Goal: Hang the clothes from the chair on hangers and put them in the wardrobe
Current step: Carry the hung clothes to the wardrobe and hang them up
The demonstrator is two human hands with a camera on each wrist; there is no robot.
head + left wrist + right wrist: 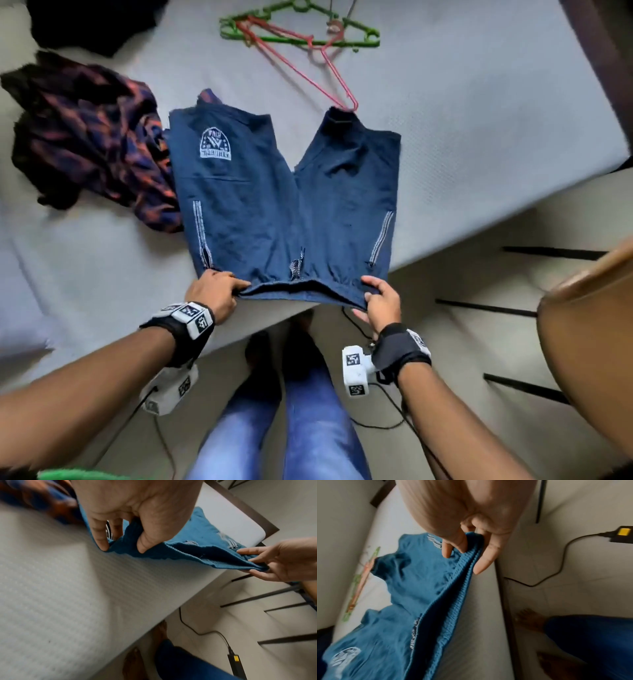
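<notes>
A grey bed (pixel 479 137) fills most of the head view, and a brown chair (pixel 589 342) is seen at the right edge. At the left of the frame a patterned garment (pixel 89 137) is lying crumpled, with a black garment (pixel 85 24) in the upper left corner. The blue shorts (pixel 284 192) are spread flat in the centre of the frame, the waistband at the near edge of the bed and the two legs pointing away to the top. The long axis therefore runs from the person toward the hangers.

At the top centre a green hanger (pixel 301 37) and a red hanger (pixel 325 72) are lying crossed; the tip of the red one touches the right leg of the shorts.

The waistband is pinched at its left end by the left hand (pixel 214 294) and at its right end by the right hand (pixel 382 301), fingers curled around the cloth. Both hands are at equal distance from the shorts. The hangers lie beyond the legs, somewhat to the right, so the right hand is judged the nearer one for reaching them.
</notes>
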